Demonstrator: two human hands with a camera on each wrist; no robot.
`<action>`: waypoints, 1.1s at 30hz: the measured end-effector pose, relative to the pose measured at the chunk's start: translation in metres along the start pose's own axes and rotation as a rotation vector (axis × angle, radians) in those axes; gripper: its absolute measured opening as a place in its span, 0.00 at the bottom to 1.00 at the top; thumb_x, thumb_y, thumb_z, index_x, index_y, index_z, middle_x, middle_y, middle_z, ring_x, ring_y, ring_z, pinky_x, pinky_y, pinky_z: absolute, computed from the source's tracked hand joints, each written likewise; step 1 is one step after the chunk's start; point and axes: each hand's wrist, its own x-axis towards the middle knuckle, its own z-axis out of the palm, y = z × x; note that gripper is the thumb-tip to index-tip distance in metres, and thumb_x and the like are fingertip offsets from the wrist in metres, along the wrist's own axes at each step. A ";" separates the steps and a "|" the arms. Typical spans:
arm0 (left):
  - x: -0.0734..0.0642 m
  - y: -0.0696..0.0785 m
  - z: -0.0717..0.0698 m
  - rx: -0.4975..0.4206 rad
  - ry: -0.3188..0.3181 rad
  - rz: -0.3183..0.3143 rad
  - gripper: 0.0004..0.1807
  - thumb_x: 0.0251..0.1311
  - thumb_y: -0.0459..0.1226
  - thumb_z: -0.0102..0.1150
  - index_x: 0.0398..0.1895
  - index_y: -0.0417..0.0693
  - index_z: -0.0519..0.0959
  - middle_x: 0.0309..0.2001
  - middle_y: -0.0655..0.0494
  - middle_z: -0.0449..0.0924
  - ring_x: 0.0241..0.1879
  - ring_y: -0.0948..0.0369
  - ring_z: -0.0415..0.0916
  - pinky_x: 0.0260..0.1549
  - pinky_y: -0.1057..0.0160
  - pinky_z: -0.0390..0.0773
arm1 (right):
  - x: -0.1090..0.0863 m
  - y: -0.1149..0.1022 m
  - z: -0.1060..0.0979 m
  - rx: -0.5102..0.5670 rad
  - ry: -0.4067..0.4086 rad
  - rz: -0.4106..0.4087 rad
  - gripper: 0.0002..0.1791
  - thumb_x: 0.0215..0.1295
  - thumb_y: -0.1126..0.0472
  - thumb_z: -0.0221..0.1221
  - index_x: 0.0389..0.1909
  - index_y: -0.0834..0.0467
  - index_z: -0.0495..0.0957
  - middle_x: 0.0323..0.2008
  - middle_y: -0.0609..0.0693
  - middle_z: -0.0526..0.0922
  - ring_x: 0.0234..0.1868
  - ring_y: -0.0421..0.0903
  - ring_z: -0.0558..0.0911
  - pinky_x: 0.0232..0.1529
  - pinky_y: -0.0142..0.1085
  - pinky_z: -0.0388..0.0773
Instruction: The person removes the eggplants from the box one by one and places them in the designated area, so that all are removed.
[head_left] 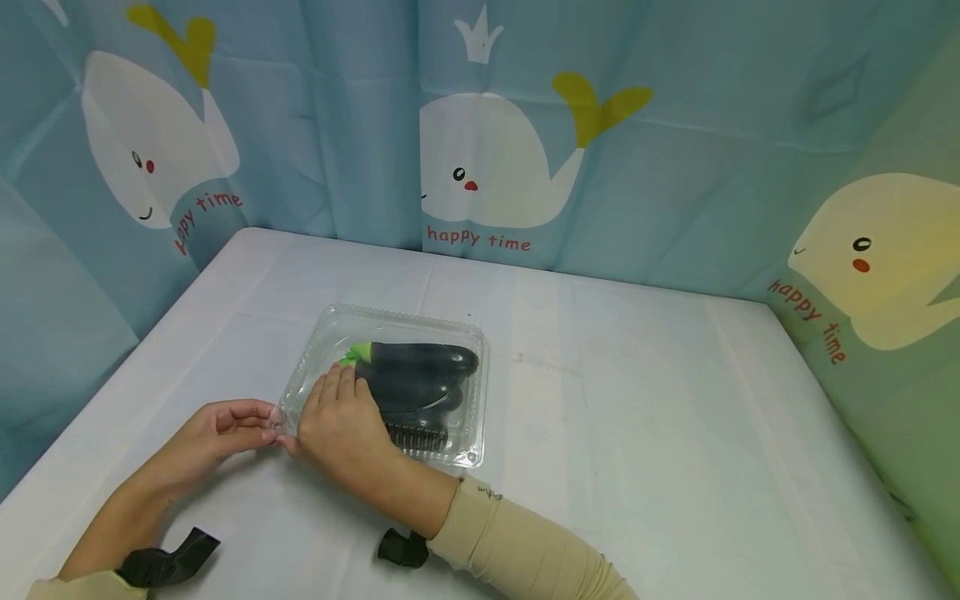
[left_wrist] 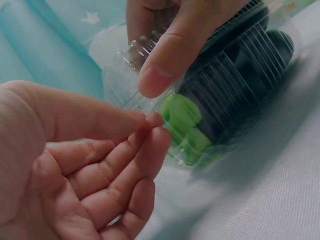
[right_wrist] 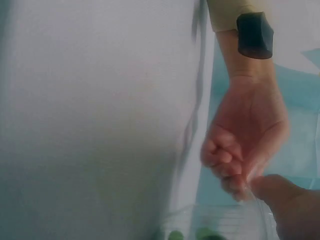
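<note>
A clear plastic clamshell box (head_left: pixel 315 333) lies on the table, left of the middle in the head view. Inside are several dark eggplants (head_left: pixel 423 358) with green caps (left_wrist: pixel 182 112) toward the left. My left hand (head_left: pixel 225 429) pinches the box's near left corner between thumb and fingertips, its other fingers folded in. Across the lid rests my right hand (head_left: pixel 345 425), fingers over the eggplants' cap ends. Its thumb (left_wrist: pixel 167 70) comes down at the same corner, right beside the left fingertips. The right hand hides part of the box's near side.
A white cloth covers the table (head_left: pixel 645 433), which stretches far to the right of the box. Blue curtains with whale prints (head_left: pixel 495 158) hang along its back and sides. Black bands (head_left: pixel 168 562) sit on the wrists.
</note>
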 end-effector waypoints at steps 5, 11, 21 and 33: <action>-0.003 0.002 0.005 0.179 0.071 0.066 0.10 0.58 0.23 0.52 0.44 0.27 0.73 0.35 0.60 0.81 0.34 0.63 0.80 0.34 0.72 0.79 | 0.000 0.000 0.003 -0.025 0.035 -0.019 0.39 0.63 0.32 0.40 0.39 0.61 0.84 0.38 0.57 0.83 0.41 0.51 0.82 0.38 0.37 0.81; -0.003 0.002 0.007 0.236 0.091 0.077 0.15 0.58 0.22 0.53 0.45 0.16 0.67 0.35 0.61 0.81 0.33 0.63 0.80 0.33 0.71 0.80 | 0.000 0.002 0.006 -0.025 0.083 -0.023 0.38 0.63 0.32 0.39 0.37 0.60 0.85 0.36 0.55 0.84 0.39 0.49 0.83 0.34 0.35 0.82; 0.001 -0.001 -0.002 -0.056 -0.058 -0.006 0.16 0.62 0.22 0.46 0.42 0.49 0.78 0.37 0.57 0.82 0.36 0.61 0.80 0.39 0.69 0.79 | -0.008 0.010 0.004 0.077 0.071 0.005 0.40 0.58 0.29 0.45 0.44 0.61 0.81 0.45 0.55 0.81 0.47 0.48 0.79 0.45 0.35 0.78; 0.000 0.001 -0.001 -0.014 -0.039 -0.046 0.12 0.63 0.25 0.47 0.41 0.46 0.79 0.35 0.55 0.82 0.37 0.61 0.80 0.40 0.68 0.79 | -0.027 0.025 0.001 0.162 0.020 0.000 0.38 0.58 0.32 0.49 0.51 0.62 0.77 0.51 0.55 0.78 0.54 0.48 0.75 0.53 0.37 0.73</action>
